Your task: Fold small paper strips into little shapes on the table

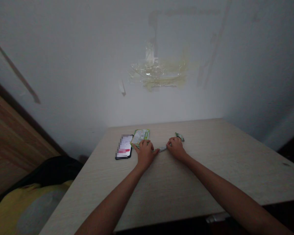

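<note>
A narrow, pale printed strip (163, 148), which looks like folded paper or wrapper, lies low over the table between my two hands. My left hand (145, 153) has its thumb on the strip's left end, and its bent fingers are beside the lower edge of a green and white printed packet (141, 135). At the strip's right end, my right hand (176, 149) is closed, fingers curled and covering that part. A crumpled green piece (179, 136) shows just beyond the right knuckles; whether it joins the strip is hidden.
A phone (124, 147) with a lit, partly blurred screen lies left of the packet. The pale wooden table (210, 140) meets a wall (83, 65) with clear tape (159, 73) stuck on it. Yellow and grey fabric (26, 205) lies at lower left.
</note>
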`<state>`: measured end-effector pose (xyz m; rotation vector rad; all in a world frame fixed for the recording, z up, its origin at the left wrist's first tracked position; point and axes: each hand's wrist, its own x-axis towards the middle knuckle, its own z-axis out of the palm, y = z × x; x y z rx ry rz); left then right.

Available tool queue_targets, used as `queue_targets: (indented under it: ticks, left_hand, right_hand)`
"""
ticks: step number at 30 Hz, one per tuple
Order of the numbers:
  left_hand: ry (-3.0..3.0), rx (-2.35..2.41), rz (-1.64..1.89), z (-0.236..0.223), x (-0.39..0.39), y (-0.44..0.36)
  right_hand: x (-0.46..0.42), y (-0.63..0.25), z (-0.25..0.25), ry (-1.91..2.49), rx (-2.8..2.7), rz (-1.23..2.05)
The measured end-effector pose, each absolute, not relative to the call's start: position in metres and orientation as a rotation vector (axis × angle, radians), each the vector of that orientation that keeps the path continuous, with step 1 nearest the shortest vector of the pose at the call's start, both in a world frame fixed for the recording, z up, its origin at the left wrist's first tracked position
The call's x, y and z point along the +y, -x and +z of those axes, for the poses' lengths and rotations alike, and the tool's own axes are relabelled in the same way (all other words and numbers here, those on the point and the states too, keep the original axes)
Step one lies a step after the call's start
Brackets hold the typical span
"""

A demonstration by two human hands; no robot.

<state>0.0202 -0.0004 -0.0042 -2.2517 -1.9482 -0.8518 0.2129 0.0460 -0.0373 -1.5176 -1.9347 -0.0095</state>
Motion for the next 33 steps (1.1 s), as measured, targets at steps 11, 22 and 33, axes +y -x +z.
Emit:
queue_targets:
  ticks: [11, 22, 33]
  left_hand:
    - [2.244, -1.953, -0.823, -0.007, 0.001, -0.020]
    - [2.300, -1.965, -0.860, -0.002, -0.001, -0.021]
    - [2.495, -1.760, -0.746, -0.002, -0.001, -0.016]
  right_hand:
    - [0.035, -0.217, -0.024, 1.139, -2.084, 0.045]
    - [0.035, -0.219, -0.020, 1.051, -2.224, -0.028]
    - [0.038, -0.218, -0.025, 1.154, -2.153, 0.045]
